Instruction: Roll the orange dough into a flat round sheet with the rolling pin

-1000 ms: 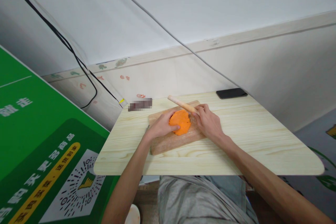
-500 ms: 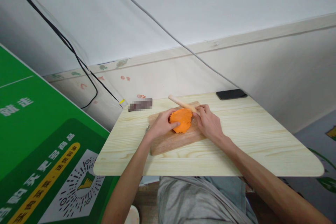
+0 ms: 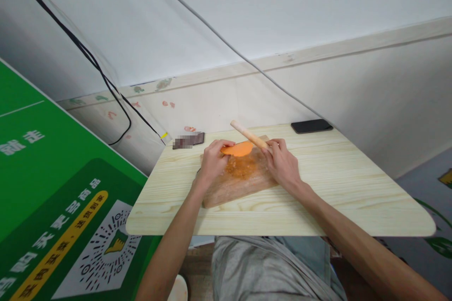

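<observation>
A flat orange piece of dough or modelling clay (image 3: 240,149) is pinched at its left edge by my left hand (image 3: 216,161). It is held tilted above a wooden board (image 3: 229,191), whose middle carries an orange stain where the piece lay. My right hand (image 3: 282,162) is wrapped round one end of a wooden rolling pin (image 3: 249,134). The pin's other end points up and left, toward the wall, and passes behind the orange piece's right side.
The board rests on a pale wood-grain table (image 3: 339,183). A black phone (image 3: 311,126) lies at the back right, and a dark, partly blurred object (image 3: 189,140) at the back left. Close behind stands a white wall; a green panel (image 3: 52,188) rises on the left.
My left hand has lifted the orange piece off the board and tipped it, uncovering the stained wood. The rolling pin has shifted slightly, still in my right hand.
</observation>
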Available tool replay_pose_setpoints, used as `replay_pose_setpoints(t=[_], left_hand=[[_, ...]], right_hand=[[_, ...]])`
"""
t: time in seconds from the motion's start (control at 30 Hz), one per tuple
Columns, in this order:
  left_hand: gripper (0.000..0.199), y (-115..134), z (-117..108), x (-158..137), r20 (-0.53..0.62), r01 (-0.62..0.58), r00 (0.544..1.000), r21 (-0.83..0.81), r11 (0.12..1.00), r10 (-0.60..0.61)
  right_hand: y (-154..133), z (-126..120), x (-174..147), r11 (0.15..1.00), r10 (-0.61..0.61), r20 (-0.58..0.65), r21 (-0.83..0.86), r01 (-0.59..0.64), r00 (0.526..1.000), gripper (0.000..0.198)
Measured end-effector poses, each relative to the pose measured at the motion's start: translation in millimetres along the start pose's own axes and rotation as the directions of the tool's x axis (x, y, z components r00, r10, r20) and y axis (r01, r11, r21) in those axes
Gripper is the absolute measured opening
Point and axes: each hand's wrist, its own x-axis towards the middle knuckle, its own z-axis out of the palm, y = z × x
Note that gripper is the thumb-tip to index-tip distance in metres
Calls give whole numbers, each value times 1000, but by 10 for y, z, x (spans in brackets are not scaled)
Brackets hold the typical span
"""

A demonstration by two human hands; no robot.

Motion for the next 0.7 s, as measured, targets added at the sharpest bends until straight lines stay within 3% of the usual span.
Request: replay_pose_setpoints(t=[0.1,0.37,0.57,0.7], left_hand=[[50,-48,19,-25,46,-58,997,97,994,54],[48,-61,76,-70,265,-230,952,285,930,154],[53,2,-36,-104,458,-322,871,254,912,179],[69,5,-128,-184,481,-364,849,236,901,217]], right_hand=[[10,0,4,1000,17,-20,19,-17,1000,36],[14,2,-3,999,9,-22,37,-8,1000,34],[13,-12,7,999,22,2,26,-22,1000,31],[10,-13,11,1000,12,25,2,-12,1000,32]])
